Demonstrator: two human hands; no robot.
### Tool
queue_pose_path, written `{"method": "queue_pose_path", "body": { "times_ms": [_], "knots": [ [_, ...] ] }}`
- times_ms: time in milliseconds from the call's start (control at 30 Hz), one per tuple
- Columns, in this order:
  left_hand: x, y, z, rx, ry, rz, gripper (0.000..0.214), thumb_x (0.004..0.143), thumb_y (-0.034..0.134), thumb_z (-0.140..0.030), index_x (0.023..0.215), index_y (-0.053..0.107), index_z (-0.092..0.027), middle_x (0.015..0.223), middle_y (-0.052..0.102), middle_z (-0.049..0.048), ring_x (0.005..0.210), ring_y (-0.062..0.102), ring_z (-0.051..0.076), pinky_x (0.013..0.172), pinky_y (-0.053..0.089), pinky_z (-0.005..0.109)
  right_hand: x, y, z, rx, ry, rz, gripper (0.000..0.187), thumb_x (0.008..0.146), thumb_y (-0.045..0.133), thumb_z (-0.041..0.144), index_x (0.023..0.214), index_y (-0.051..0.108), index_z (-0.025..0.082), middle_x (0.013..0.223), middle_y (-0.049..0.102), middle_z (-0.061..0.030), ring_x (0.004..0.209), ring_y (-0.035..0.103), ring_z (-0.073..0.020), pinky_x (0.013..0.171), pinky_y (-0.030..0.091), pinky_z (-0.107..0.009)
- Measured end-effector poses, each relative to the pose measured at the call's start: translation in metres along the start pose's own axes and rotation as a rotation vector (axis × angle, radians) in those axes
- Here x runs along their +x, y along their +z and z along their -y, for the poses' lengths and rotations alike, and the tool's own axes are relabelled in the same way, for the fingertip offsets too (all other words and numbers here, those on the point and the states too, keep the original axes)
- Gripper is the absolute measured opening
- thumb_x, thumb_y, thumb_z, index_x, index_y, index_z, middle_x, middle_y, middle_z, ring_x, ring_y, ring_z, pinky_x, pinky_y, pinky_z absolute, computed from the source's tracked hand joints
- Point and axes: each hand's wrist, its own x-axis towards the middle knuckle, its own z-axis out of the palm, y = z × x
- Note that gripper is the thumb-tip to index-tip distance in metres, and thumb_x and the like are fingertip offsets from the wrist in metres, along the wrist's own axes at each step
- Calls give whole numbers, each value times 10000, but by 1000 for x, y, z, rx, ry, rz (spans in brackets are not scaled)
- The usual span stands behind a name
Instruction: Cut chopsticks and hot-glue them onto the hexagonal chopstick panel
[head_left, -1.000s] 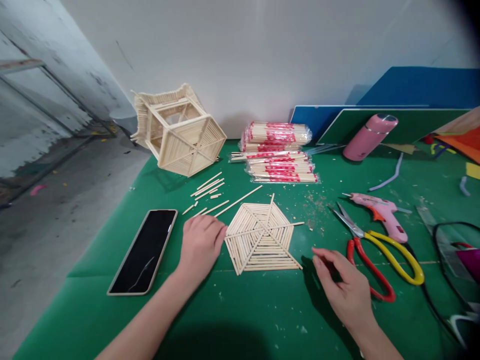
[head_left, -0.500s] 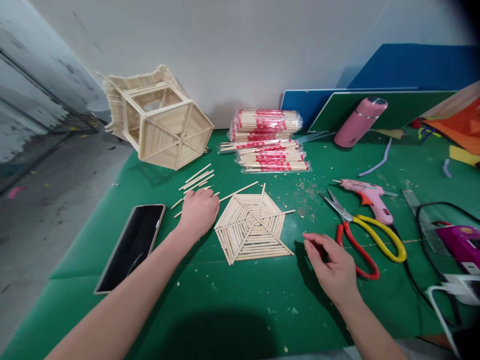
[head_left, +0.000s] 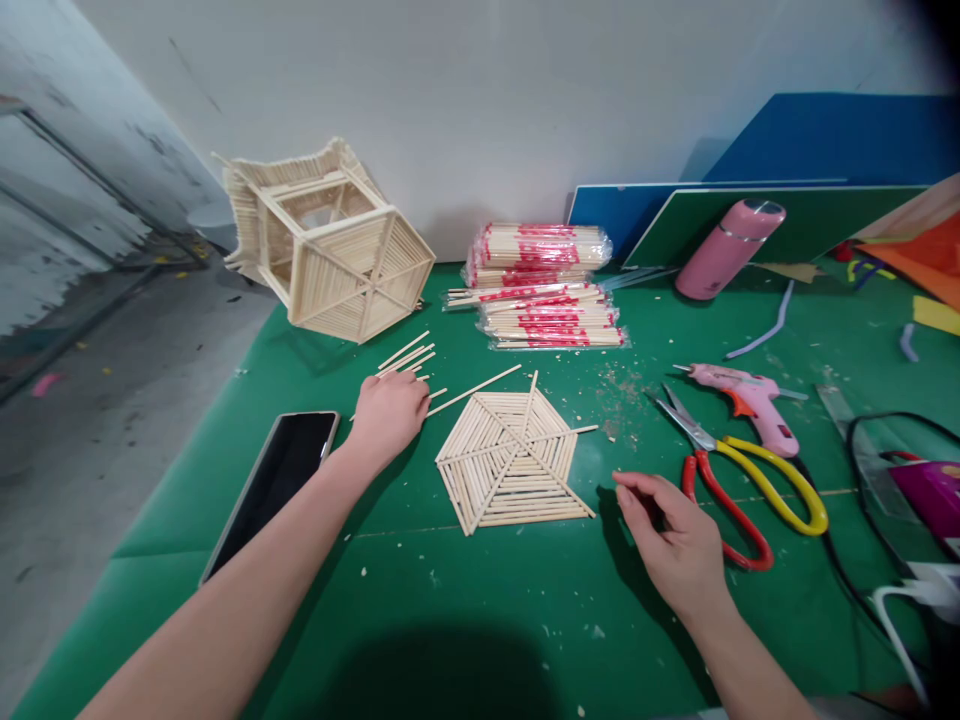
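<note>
My left hand (head_left: 388, 415) is bent down over loose thin wooden sticks (head_left: 409, 357) left of centre. Its fingers are curled, and their tips and whatever they pinch are hidden. One longer stick (head_left: 480, 388) slants from beside this hand toward a flat web-like panel of sticks (head_left: 517, 455), roughly six-sided, with some spoke ends jutting out. To the right of the panel, my right hand (head_left: 671, 545) hovers with fingers curled and thumb near the forefinger, nothing visible between them. Red-and-yellow-handled scissors (head_left: 705, 440) lie beside it, blades part open.
A six-sided stick-built model (head_left: 360, 270) tilts at the back left. Wrapped stick bundles (head_left: 551, 290) lie at the back. A phone (head_left: 274, 490) lies by my left forearm. Rightward are a pink glue gun (head_left: 750, 400), a pink bottle (head_left: 727, 250), a ruler (head_left: 862, 450) and cables.
The view has shifted slightly, so everything sits a little further right. Against the table, my left hand has moved slightly left over the loose sticks. My right hand holds almost the same pose.
</note>
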Motion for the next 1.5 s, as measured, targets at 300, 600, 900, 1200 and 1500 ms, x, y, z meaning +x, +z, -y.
{"method": "queue_pose_path", "body": {
  "times_ms": [300,600,900,1200,1500],
  "knots": [
    [-3,-4,-12,-85,125,-2,179,752,415,-206,647,556,-177,710,584,65,800,519,229,686,307,352,1,0,0,-1,3,10,161,793,510,278,881,611,190,737,618,-34,599,561,-138,526,475,-244],
    [-20,-15,-12,-320,-46,-168,155,800,344,-187,785,495,-156,755,554,52,686,518,151,614,406,264,0,0,-2,5,0,0,158,791,513,281,885,609,197,730,614,-32,602,558,-143,526,477,-255],
    [-98,-20,-44,-633,254,-7,149,858,406,-205,861,556,-200,814,589,12,736,541,119,660,416,229,-4,-9,5,31,-28,-7,262,800,514,221,1057,566,231,858,562,-44,722,544,-154,611,466,-287],
    [-121,-3,-61,-564,227,-129,181,862,403,-198,816,577,-188,796,602,14,702,538,120,643,403,242,-15,-9,6,-174,-171,190,213,773,567,203,981,613,207,854,557,-55,785,548,-167,666,481,-311],
    [-123,4,-76,-590,152,-139,152,855,422,-191,787,557,-182,817,556,20,742,519,127,695,426,256,-13,-4,6,-282,-222,220,221,754,602,223,960,628,146,830,554,-72,762,526,-172,661,479,-337]
  ]
}}
